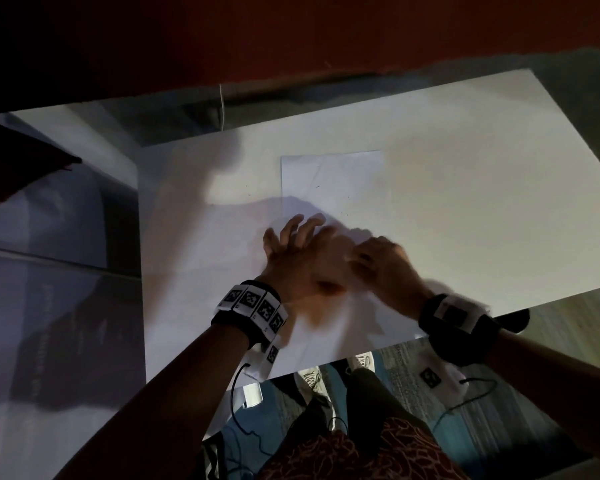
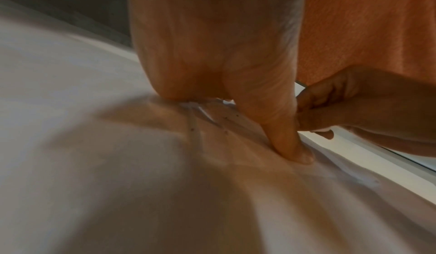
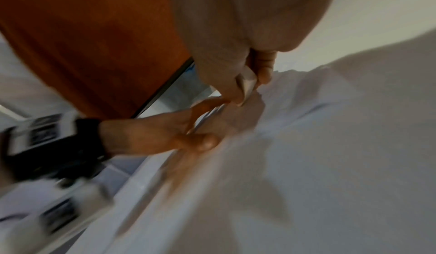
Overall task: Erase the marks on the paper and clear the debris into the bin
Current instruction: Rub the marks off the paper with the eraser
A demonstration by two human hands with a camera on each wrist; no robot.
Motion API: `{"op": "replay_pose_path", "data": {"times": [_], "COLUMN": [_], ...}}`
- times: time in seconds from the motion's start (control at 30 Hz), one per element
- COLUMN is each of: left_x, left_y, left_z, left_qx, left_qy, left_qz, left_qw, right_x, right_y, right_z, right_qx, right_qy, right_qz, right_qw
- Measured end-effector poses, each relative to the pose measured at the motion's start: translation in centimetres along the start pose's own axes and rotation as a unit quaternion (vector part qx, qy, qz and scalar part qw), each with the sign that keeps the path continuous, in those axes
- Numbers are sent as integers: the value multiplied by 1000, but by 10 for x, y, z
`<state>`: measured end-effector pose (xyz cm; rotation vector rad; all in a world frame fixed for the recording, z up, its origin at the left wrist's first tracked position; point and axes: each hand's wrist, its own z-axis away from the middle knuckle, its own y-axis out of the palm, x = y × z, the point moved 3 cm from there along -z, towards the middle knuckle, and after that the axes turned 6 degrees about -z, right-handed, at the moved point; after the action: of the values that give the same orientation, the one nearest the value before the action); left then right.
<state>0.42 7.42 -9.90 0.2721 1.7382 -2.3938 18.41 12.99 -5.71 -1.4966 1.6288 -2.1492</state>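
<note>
A white sheet of paper (image 1: 336, 178) lies in the middle of the white table (image 1: 465, 188). Small dark specks of debris (image 1: 317, 186) are scattered over the sheet and show up close in the left wrist view (image 2: 226, 117). My left hand (image 1: 298, 244) presses flat on the sheet's near left part, fingers spread and thumb (image 2: 295, 146) down on the creased paper (image 2: 165, 164). My right hand (image 1: 374, 258), blurred, sits just to its right on the sheet. It pinches a small white eraser (image 3: 247, 82) between thumb and fingers against the paper (image 3: 330, 127). No bin is in view.
The table's near edge (image 1: 326, 365) runs just behind my wrists, with a striped rug and my feet (image 1: 312, 375) below it. A pale surface with a dark object (image 1: 18, 161) lies to the left. A dark red wall (image 1: 291, 39) stands behind the table.
</note>
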Motion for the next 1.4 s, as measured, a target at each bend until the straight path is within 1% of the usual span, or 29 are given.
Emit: {"op": "replay_pose_path", "data": {"times": [0.03, 0.07, 0.1, 0.17, 0.2, 0.23, 0.3, 0.33, 0.37, 0.43, 0.47, 0.53, 0.6, 0.67, 0.7, 0.73, 0.8, 0.83, 0.9, 0.97, 1.07, 1.13, 1.23, 1.33, 1.37, 1.4], "left_x": [0, 1, 1, 1, 1, 1, 2, 1, 1, -2, -3, -6, -9, -15, -19, -22, -28, -31, -37, -42, -48, -48, -44, -39, -37, -35], "left_y": [0, 1, 1, 2, 2, 2, 3, 2, 1, -1, -2, -4, -11, -16, -17, -18, -22, -21, -23, -22, -16, -14, -10, -4, -2, -1], "left_z": [0, -1, -1, -3, -2, -2, -2, -2, -2, -2, 0, -2, 0, 3, 3, 2, -1, -6, -11, -14, -16, -17, -14, -12, -11, -10], "left_qx": [-2, -1, 1, -1, 0, 3, 4, 1, -3, -3, 1, 4, -6, -13, -19, -32, -50, -45, -45, -57, -27, -19, -3, -20, -27, -34], "left_qy": [1, 1, 0, 0, -1, -2, -4, -6, -7, -9, -11, -13, -15, 12, 16, 4, -22, -26, -22, -7, 5, 2, -11, -12, -9, -6], "left_qz": [8, 14, 14, 7, 5, 2, -4, -7, -10, -8, -8, 2, 35, 23, -5, -21, 1, 21, 46, 52, 39, 39, 50, 37, 41, 44], "left_qw": [1000, 1000, 1000, 1000, 1000, 1000, 1000, 1000, 1000, 1000, 1000, 1000, 999, 1000, 1000, 999, 999, 998, 998, 997, 999, 999, 999, 999, 999, 998], "right_x": [10, 13, 10, -2, -4, 2, 18, 17, 13, 2, 3, 8, 6, -3, -9, -15, -24, -30, -35, -36, -36, -38, -35, -25, -20, -16], "right_y": [8, 11, 7, -8, -11, -9, 6, 7, 0, -19, -27, -33, -34, -37, -38, -40, -42, -42, -45, -44, -41, -40, -37, -27, -23, -19], "right_z": [6, 9, 5, -11, -15, -14, -1, 1, -2, -14, -18, -19, -16, -14, -13, -12, -9, -6, -2, 3, 7, 6, 6, 13, 17, 20], "right_qx": [33, 49, 52, -11, -36, -35, 28, 38, 29, -17, -33, -33, -21, -19, -20, -24, -33, -41, -53, -50, -53, -48, -29, -7, 13, 36], "right_qy": [-30, -55, -58, -4, 2, -9, -61, -72, -65, -36, -35, -37, -22, -11, 6, 35, 100, 124, 136, 136, 139, 150, 126, 105, 83, 44], "right_qz": [-6, -7, -6, 1, 5, 9, 1, -6, -9, 14, 27, 34, 25, 25, 7, -23, -100, -131, -154, -156, -137, -156, -163, -136, -111, -78], "right_qw": [999, 997, 997, 1000, 999, 999, 998, 997, 997, 999, 998, 998, 999, 999, 1000, 999, 989, 983, 977, 977, 979, 975, 978, 985, 990, 995]}}
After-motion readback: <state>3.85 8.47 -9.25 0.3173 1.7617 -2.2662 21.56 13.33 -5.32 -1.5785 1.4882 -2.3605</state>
